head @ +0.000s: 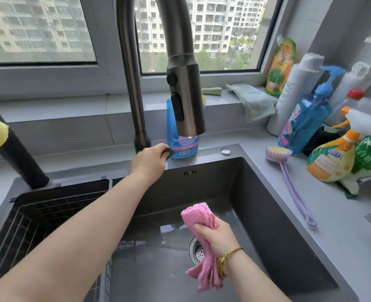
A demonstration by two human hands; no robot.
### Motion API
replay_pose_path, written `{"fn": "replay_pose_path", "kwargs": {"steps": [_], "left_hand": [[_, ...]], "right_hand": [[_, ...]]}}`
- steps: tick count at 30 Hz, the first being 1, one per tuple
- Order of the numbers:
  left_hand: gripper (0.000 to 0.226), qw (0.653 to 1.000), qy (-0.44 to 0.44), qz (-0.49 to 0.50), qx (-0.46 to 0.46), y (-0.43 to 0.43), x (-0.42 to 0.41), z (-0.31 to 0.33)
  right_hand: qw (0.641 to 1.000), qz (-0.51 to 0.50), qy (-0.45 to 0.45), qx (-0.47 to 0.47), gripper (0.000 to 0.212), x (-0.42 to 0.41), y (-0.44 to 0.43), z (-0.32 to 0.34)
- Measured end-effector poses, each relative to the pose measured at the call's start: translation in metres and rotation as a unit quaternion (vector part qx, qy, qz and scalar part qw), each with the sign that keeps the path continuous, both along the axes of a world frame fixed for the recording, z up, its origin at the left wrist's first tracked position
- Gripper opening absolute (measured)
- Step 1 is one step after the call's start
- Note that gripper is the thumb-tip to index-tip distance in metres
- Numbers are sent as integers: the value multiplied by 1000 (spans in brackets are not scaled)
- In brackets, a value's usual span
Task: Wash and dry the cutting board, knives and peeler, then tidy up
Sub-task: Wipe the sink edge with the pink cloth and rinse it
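My left hand (149,161) reaches to the base of the tall dark faucet (182,83) and pinches its handle (169,151). No water runs from the spout. My right hand (215,235) grips a folded pink cloth (198,216) over the dark sink (267,203), above the drain strainer (196,250). The sink floor looks wet. No cutting board, knife or peeler is in view.
A black wire drying rack (38,214) fills the sink's left part. A blue soap bottle (183,144) stands behind the faucet. A purple dish brush (289,182) lies on the right counter beside several cleaning bottles (332,158). A green cloth (254,101) hangs off the sill.
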State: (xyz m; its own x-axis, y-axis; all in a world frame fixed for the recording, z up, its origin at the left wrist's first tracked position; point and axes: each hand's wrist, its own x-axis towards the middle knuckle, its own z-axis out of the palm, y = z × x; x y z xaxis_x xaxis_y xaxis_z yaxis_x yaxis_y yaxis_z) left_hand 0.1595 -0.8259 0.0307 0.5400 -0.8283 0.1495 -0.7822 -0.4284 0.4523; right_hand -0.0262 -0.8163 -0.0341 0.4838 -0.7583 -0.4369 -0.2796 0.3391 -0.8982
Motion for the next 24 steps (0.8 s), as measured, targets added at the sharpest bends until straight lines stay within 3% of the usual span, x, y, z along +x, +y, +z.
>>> {"fn": "replay_pose_path", "kwargs": {"steps": [14, 17, 19, 22, 24], "left_hand": [[27, 999, 40, -1, -9, -1, 2, -7], [34, 996, 69, 15, -54, 1, -2, -8], [41, 988, 77, 41, -129, 13, -13, -12], [13, 951, 213, 93, -205, 51, -41, -29], [8, 922, 346, 102, -140, 71, -63, -48]], "right_hand": [[1000, 4, 5, -8, 15, 6, 7, -9], [1000, 3, -20, -8, 2, 13, 6, 0], [999, -5, -48, -3, 7, 17, 5, 6], [998, -15, -65, -12, 11, 21, 7, 6], [998, -30, -59, -21, 13, 21, 11, -2]]}}
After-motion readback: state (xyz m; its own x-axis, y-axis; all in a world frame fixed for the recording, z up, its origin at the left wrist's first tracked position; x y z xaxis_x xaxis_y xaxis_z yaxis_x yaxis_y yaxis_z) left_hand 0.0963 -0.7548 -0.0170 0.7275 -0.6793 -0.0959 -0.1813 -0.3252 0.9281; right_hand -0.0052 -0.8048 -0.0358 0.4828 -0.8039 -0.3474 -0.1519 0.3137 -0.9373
